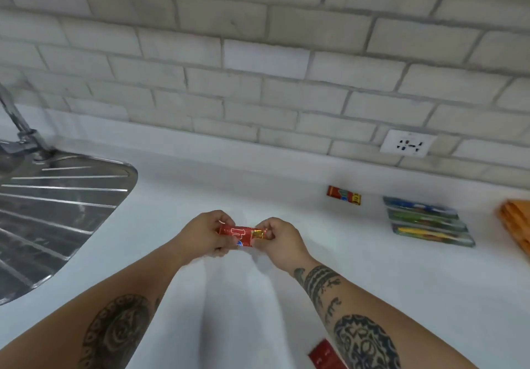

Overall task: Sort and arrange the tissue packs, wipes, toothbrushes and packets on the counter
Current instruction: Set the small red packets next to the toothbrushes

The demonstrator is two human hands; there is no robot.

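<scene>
Both forearms are stretched forward over the white desk point(177, 196) and angled inward, so that the hands meet near the middle of the view. The left hand point(205, 234) and the right hand point(282, 239) are held close together with the knuckles up. Their fingers point(219, 221) are curled narrowly around the two ends of a small red packet point(243, 234).

The packet is held lengthwise between the hands. Its left end is pinched by the left hand and its gold-marked right end by the right hand, so only its middle stretch is left uncovered. It is carried over the desk, with shadow cast below the hands.

A second red packet point(343, 195) lies flat near the wall, to the right of the hands and well apart from them. Farther right a stack of toothbrush packs point(427, 222) is laid, and an orange item point(516, 222) is cut off by the frame edge. Another red pack point(324, 355) is partly hidden beside the right forearm at the bottom edge. A steel drainboard point(57, 211) is seen at the left.
</scene>
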